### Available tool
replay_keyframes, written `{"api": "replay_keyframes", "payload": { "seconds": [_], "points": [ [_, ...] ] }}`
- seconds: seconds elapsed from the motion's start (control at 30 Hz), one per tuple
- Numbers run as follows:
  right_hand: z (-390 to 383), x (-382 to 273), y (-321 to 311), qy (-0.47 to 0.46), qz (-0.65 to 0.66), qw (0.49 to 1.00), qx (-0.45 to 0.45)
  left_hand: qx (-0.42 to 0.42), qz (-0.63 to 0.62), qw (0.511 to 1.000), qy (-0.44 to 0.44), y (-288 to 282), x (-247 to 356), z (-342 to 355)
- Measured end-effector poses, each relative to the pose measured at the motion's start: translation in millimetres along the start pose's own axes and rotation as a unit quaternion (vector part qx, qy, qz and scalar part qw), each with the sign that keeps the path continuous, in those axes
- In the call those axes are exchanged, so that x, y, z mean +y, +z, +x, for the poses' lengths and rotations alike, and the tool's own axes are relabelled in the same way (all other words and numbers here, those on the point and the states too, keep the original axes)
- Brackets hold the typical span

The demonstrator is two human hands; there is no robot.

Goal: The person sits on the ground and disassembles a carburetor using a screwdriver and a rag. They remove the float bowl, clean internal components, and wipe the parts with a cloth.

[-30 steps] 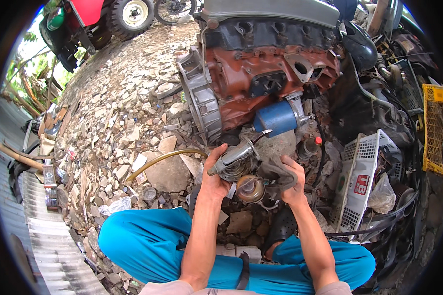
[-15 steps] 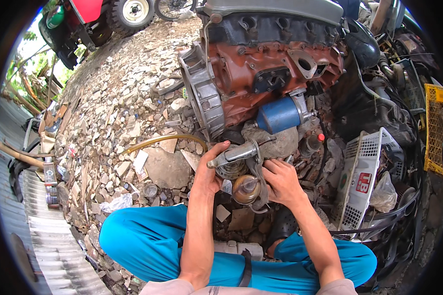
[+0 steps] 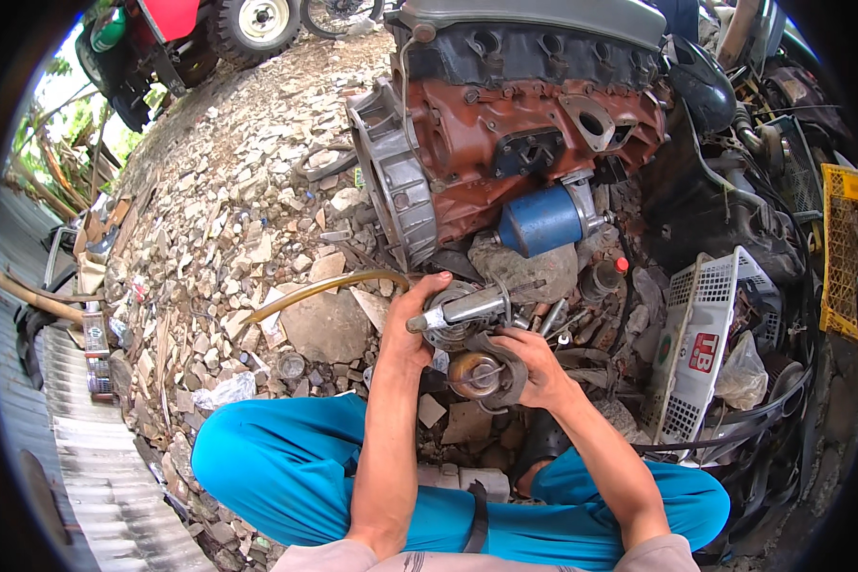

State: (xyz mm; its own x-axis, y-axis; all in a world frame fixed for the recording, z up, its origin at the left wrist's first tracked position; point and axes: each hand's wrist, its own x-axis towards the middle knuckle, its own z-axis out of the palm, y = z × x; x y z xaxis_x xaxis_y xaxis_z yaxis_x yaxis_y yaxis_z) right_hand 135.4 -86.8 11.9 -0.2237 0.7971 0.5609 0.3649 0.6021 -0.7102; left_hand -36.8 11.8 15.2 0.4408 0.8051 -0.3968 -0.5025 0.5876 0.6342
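Observation:
A greasy metal engine part (image 3: 475, 305) with a silver cylindrical arm is held above the ground between my legs. My left hand (image 3: 408, 329) is closed around its left side, with the thumb up by the silver arm. At its near end sits a rounded, amber-brown piece (image 3: 474, 375). My right hand (image 3: 534, 367) grips a grey rag (image 3: 511, 370) pressed against the right side of that piece. The right fingertips are partly hidden by the cloth. A yellowish hose (image 3: 329, 286) runs leftward from near my left hand; where it ends there is hidden.
A red-brown engine block (image 3: 524, 124) with a blue filter (image 3: 541, 224) stands just ahead. To the right are a white plastic basket (image 3: 691, 353), a red-capped bottle (image 3: 604, 278) and a yellow crate (image 3: 842, 253). Loose rubble (image 3: 229, 219) covers the ground at left.
My right hand has shifted slightly left and down, bringing the rag around the brown piece. The silver arm has turned and moved a little right. The hose has shifted slightly.

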Motion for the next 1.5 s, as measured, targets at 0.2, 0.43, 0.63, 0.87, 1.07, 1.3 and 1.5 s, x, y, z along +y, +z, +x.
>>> {"api": "replay_keyframes", "payload": {
  "seconds": [0.2, 0.43, 0.63, 0.87, 1.07, 1.3, 1.5],
  "points": [
    [0, 4, -9, -0.014, -0.237, 0.971, 0.03, 0.008, -0.03, 0.999, -0.014, 4, 3, -3],
    [6, -2, -15, 0.0, -0.187, 0.98, -0.061, 0.035, -0.033, 0.999, -0.012, 1, 1, -2],
    [2, -1, -13, -0.019, -0.244, 0.969, -0.034, -0.007, -0.038, 0.998, -0.054, -3, -7, 9],
    [0, -7, 5, 0.017, -0.278, 0.958, 0.074, 0.032, -0.045, 0.997, -0.047, -5, -6, 6],
    [-1, -10, 12, 0.035, -0.303, 0.949, 0.075, 0.027, -0.065, 0.997, -0.035, -7, -4, 7],
    [4, -10, 8, 0.067, -0.163, 0.984, 0.011, 0.005, -0.062, 0.998, -0.01, -13, -2, 7],
    [9, -4, -13, 0.032, -0.011, 0.998, -0.049, 0.017, -0.034, 0.998, 0.046, -9, -1, 6]
  ]
}}
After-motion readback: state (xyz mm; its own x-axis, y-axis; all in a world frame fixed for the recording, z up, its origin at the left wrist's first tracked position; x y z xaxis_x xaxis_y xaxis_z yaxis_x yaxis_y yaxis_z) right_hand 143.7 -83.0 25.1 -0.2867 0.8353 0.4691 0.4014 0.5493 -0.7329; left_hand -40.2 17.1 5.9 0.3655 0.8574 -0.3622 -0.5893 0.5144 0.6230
